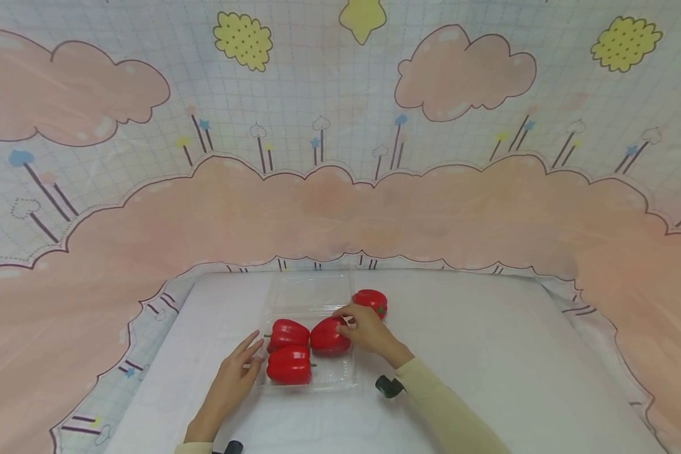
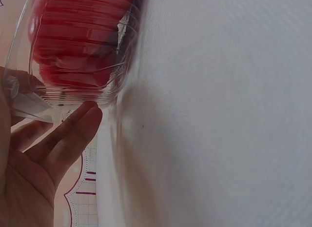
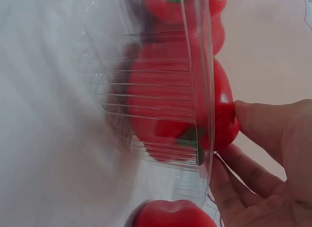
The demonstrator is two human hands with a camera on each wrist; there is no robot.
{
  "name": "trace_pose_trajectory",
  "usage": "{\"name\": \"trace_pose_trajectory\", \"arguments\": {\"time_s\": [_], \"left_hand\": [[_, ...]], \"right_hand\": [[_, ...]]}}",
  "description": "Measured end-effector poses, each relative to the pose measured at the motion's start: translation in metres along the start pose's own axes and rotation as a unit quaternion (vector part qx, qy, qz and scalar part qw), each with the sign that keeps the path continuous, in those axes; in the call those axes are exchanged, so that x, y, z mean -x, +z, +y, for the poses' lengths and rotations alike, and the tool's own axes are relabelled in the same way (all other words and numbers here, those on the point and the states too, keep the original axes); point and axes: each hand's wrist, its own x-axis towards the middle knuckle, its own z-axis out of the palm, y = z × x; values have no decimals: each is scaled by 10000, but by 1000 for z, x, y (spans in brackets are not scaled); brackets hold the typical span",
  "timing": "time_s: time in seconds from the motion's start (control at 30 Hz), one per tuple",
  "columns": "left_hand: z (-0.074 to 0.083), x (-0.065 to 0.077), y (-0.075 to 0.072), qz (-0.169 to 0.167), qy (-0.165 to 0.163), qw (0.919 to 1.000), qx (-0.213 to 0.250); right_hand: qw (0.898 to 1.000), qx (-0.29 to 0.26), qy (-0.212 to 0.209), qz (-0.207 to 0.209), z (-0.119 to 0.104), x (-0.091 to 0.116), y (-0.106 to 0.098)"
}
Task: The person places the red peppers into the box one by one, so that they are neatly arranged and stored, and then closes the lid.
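Note:
A clear plastic clamshell box (image 1: 337,376) lies unfolded on the white table, with three red bell peppers in its near half. My right hand (image 1: 369,331) pinches the right-hand bell pepper (image 1: 325,337) between thumb and fingers; in the right wrist view its green stem faces the box wall. To its left sit a back bell pepper (image 1: 287,333) and a front bell pepper (image 1: 288,367). Straight fingers of my left hand (image 1: 235,378) touch the left side of the box, and the left wrist view shows the fingertips (image 2: 92,114) against its ribbed wall.
Another red bell pepper (image 1: 372,300) lies on the table outside the box, just beyond my right hand. The box's lid (image 1: 312,290) is spread flat toward the back. A patterned cloth (image 1: 420,208) hangs behind the white table (image 1: 477,353).

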Motion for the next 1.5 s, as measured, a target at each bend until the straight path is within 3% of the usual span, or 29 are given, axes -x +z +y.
{"name": "trace_pose_trajectory", "arguments": {"time_s": [0.17, 0.43, 0.77, 1.07, 1.5], "left_hand": [[1, 0, 0, -18, -22, 10000, 36], [2, 0, -1, -54, -54, 10000, 45], [2, 1, -1, -17, -2, 10000, 75], [2, 0, -2, -3, 30, 10000, 39], [2, 0, -2, -31, 1, 10000, -26]], "right_hand": [[9998, -110, 136, 55, -1, 0, -1], [9997, -231, 23, 88, 0, 2, -4], [9992, -240, 111, 294, -17, 11, -23], [9974, -81, -348, 624, -15, 14, -40], [9956, -76, 199, 915, 3, 15, -55]]}}
